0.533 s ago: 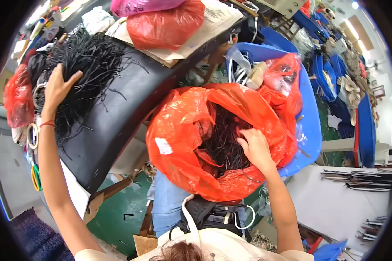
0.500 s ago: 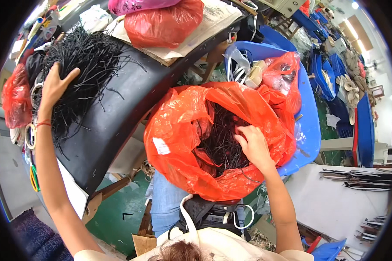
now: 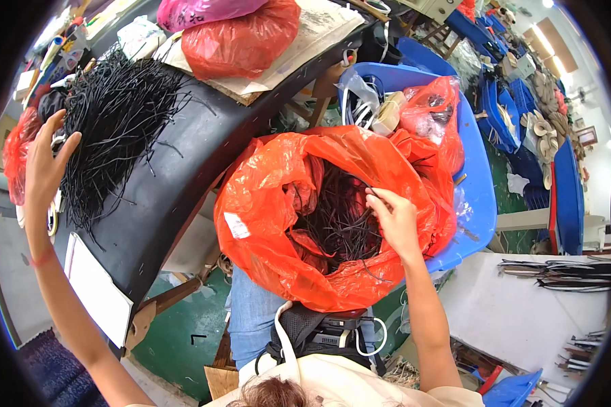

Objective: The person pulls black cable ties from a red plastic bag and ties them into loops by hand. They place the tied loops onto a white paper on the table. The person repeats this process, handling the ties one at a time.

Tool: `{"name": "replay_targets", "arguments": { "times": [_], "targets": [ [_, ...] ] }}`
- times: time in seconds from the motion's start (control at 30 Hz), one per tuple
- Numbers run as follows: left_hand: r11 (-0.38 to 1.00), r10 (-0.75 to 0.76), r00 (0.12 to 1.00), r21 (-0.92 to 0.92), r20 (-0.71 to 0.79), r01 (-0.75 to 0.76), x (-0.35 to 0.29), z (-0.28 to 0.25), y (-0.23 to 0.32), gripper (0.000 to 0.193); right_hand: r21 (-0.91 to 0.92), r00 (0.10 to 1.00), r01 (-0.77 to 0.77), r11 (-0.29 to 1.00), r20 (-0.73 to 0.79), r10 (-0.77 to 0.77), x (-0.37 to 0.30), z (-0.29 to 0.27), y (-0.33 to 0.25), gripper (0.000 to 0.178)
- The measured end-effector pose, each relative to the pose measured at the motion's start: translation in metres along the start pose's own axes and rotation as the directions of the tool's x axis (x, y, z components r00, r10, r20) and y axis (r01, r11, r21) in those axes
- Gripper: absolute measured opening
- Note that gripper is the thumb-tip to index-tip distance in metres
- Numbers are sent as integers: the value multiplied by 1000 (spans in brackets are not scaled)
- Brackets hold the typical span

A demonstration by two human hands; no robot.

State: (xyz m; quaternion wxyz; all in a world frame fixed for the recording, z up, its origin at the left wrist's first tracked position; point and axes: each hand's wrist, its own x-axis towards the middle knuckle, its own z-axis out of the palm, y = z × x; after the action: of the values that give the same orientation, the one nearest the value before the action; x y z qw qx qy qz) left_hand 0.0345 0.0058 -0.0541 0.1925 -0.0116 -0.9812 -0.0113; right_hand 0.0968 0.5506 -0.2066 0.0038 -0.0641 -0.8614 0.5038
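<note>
Both hands have shifted: near, the right hand, fingertips narrowed, its hold unclear, is slightly farther over loose black strips in the red bag, which hides part of a blue bin; left, the left hand, wide-spread, has moved to the left edge of a black pile. Far lies a red bundle.

Around me the green floor is scattered with scraps. A black-topped worktable runs along the left, with a wooden leg under its near end, and a white-topped table stands on the right. Over at the far right, bright strip lights shine by a pale wall, near a small frame.
</note>
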Motion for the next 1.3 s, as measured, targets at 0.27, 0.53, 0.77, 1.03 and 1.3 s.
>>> {"name": "replay_targets", "arguments": {
  "times": [0.27,0.53,0.77,1.03,1.3],
  "targets": [
    [435,351,908,-899,230,60,-99,-2,297,17,224,982,173,959,-113,-150,-30,-37,-74,20],
    [-730,558,557,44,615,682,-121,87,394,57,230,994,104,968,3,-108,-72,-56,-104,18],
    [-230,523,666,-664,532,711,-112,65,378,42,150,995,46,988,-100,-31,-69,-57,-80,17],
    [-228,-2,865,-842,502,489,-143,86,364,34,-139,892,330,934,368,-261,-70,-18,-33,12],
    [-484,90,726,-607,682,630,-131,51,342,30,-632,906,420,652,335,-259,-18,12,28,13]
  ]
}}
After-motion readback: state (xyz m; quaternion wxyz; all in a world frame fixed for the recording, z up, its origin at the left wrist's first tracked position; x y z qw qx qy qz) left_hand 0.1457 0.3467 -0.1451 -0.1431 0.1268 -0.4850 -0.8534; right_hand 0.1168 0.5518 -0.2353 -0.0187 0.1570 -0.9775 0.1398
